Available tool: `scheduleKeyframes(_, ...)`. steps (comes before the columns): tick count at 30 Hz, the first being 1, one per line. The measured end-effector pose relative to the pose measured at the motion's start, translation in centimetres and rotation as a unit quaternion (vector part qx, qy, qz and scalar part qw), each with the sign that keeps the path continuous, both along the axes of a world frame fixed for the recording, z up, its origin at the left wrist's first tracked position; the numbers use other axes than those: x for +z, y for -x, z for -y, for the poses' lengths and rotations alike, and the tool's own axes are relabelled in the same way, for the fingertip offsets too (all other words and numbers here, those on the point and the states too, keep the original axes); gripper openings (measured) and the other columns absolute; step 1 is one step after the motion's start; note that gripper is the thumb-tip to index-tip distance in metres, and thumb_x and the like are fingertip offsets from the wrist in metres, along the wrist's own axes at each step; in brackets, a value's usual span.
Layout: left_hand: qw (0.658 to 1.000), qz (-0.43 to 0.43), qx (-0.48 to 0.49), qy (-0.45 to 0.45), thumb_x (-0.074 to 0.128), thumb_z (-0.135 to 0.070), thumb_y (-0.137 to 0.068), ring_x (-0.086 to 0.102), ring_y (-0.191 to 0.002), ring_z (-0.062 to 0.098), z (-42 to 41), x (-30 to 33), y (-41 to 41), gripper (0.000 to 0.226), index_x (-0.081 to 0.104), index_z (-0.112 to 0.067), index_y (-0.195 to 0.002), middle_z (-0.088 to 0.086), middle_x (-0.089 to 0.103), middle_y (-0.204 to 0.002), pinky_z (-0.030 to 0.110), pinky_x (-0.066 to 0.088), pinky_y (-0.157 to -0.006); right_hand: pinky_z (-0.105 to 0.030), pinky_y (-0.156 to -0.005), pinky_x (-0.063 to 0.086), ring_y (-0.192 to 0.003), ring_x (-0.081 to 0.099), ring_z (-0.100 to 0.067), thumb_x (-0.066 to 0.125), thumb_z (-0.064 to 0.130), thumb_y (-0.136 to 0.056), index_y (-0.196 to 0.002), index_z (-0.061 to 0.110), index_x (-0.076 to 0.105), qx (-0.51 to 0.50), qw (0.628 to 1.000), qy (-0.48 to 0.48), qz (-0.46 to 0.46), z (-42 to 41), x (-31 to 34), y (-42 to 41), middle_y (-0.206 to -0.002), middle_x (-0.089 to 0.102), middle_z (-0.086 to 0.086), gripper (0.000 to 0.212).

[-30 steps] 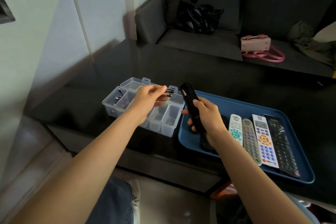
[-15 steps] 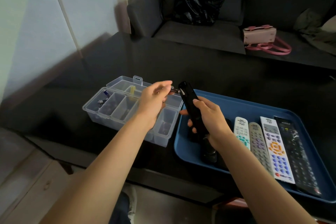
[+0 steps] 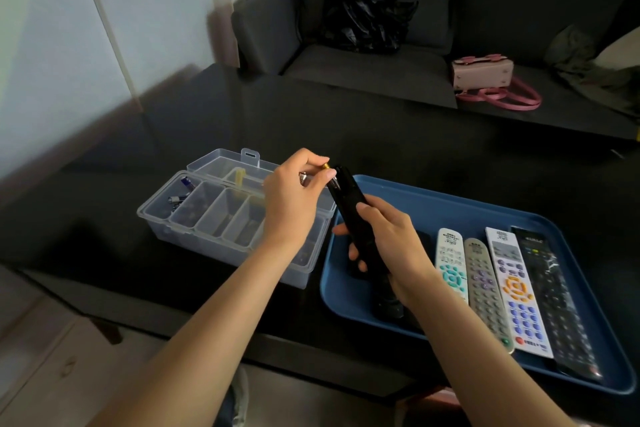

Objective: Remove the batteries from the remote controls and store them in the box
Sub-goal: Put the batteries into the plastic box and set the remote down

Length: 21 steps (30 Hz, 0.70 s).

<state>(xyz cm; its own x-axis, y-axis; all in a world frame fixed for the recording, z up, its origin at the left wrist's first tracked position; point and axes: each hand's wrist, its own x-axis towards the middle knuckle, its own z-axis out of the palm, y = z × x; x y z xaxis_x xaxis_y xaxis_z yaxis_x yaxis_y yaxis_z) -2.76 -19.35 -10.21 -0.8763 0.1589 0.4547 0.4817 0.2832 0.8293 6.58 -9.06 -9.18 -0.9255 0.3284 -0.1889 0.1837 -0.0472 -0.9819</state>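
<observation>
A glossy black tabletop (image 3: 346, 121) fills the middle of the view, and a dark grey fabric sofa (image 3: 374, 69) stands along its far edge. On the sofa's seat a crumpled black plastic bag (image 3: 363, 17) leans against the backrest near the left armrest, a small pale pink handbag with darker pink straps (image 3: 485, 74) sits well to the right of the bag, and an olive-green bundle of cloth (image 3: 585, 62) lies further right still.

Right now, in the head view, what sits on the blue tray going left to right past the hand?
White remote with teal buttons → grey remote → white remote with orange pad → black remote, all lying side by side on the tray.
</observation>
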Motion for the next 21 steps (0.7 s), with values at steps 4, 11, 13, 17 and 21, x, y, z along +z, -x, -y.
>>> scheduleKeyframes(4, 0.999, 0.007, -0.027, -0.022, 0.065, -0.016, -0.085, 0.061, -0.082, -0.003, -0.32, 0.28, -0.2, 0.018, 0.068, -0.016, -0.103, -0.009, 0.067, -0.088, 0.004, 0.042, -0.068, -0.025, -0.04, 0.042, -0.049, 0.053, -0.016, 0.041, 0.019, -0.1, -0.103, 0.027, 0.058, 0.001, 1.0, -0.004, -0.009, 0.05, 0.05, -0.04, -0.078, 0.072, -0.009, 0.018)
scheduleKeyframes(11, 0.999, 0.028, 0.027, -0.035, 0.069, -0.019, -0.081, 0.06, -0.077, -0.002, -0.67, 0.04, -0.43, 0.013, 0.062, -0.014, -0.091, -0.006, 0.066, -0.083, 0.003, 0.039, -0.061, -0.025, -0.039, 0.041, -0.047, 0.052, -0.014, 0.043, 0.02, -0.1, -0.105, 0.029, 0.058, -0.003, 1.0, -0.021, -0.017, -0.2, -0.01, 0.07, -0.075, 0.071, -0.006, 0.018)
scheduleKeyframes(13, 0.999, 0.015, 0.035, -0.017, 0.07, -0.02, -0.081, 0.057, -0.071, -0.003, -0.58, 0.03, -0.56, 0.012, 0.061, -0.014, -0.085, -0.006, 0.064, -0.081, 0.003, 0.037, -0.059, -0.025, -0.039, 0.041, -0.046, 0.051, -0.014, 0.043, 0.02, -0.1, -0.103, 0.031, 0.058, -0.007, 0.999, -0.029, -0.024, -0.22, -0.03, 0.02, -0.073, 0.071, -0.005, 0.018)
scheduleKeyframes(17, 0.999, -0.001, 0.051, 0.017, 0.071, -0.023, -0.08, 0.047, -0.062, 0.003, -0.44, -0.14, -0.49, 0.012, 0.062, -0.016, -0.085, -0.003, 0.059, -0.087, 0.004, 0.035, -0.059, -0.025, -0.039, 0.039, -0.044, 0.049, -0.014, 0.043, 0.019, -0.099, -0.097, 0.034, 0.058, -0.015, 0.999, -0.031, -0.031, -0.29, 0.06, 0.03, -0.07, 0.07, -0.004, 0.021)
scheduleKeyframes(21, 0.999, 0.013, 0.041, 0.006, 0.069, -0.024, -0.082, 0.051, -0.066, 0.003, -0.6, -0.39, -0.48, 0.012, 0.061, -0.017, -0.088, -0.004, 0.063, -0.088, 0.005, 0.036, -0.057, -0.026, -0.039, 0.039, -0.045, 0.048, -0.015, 0.043, 0.019, -0.099, -0.096, 0.035, 0.059, -0.005, 0.999, -0.032, -0.037, -0.18, 0.24, -0.18, -0.069, 0.069, -0.004, 0.023)
